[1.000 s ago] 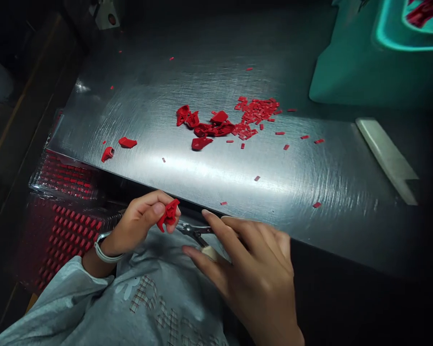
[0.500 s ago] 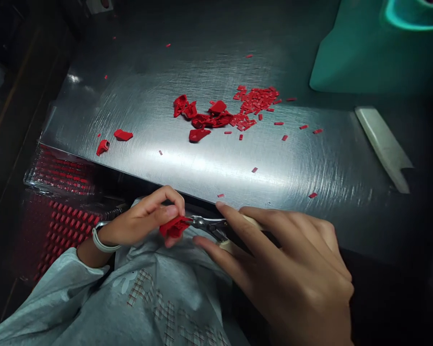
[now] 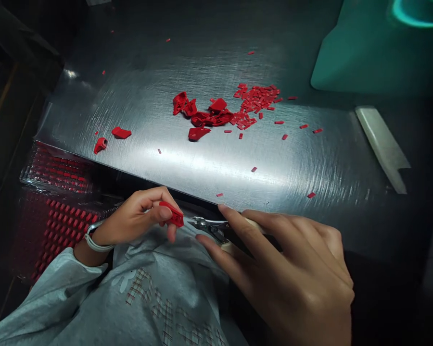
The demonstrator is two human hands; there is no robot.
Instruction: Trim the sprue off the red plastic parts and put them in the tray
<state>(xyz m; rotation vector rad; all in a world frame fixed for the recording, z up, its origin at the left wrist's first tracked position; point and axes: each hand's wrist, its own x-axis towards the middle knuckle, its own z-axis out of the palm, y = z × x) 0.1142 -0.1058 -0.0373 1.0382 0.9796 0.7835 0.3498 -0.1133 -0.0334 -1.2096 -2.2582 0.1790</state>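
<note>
Between the thumb and fingers of my left hand (image 3: 140,216) is a small red moulded plastic part (image 3: 173,215), its hollow side partly showing. My right hand (image 3: 288,264) is closed around a pair of nippers (image 3: 211,227) with pale handles. The nippers' tips point left at the red part, a small gap away from it. Both hands are over my lap, just off the table's near edge. Several similar red parts (image 3: 212,115) lie in a loose group on the metal table (image 3: 147,168), beside a pile of small flat red chips (image 3: 260,101).
Two more red parts (image 3: 121,133) lie at the table's left, with stray chips scattered around. Clear trays (image 3: 65,216) holding rows of red pieces stand below the left edge. A pale notched strip (image 3: 380,146) and a green panel (image 3: 375,62) are on the right.
The red part in my left hand has turned and moved slightly away from the nippers, whose tips touched or overlapped it before. My right hand has barely moved.
</note>
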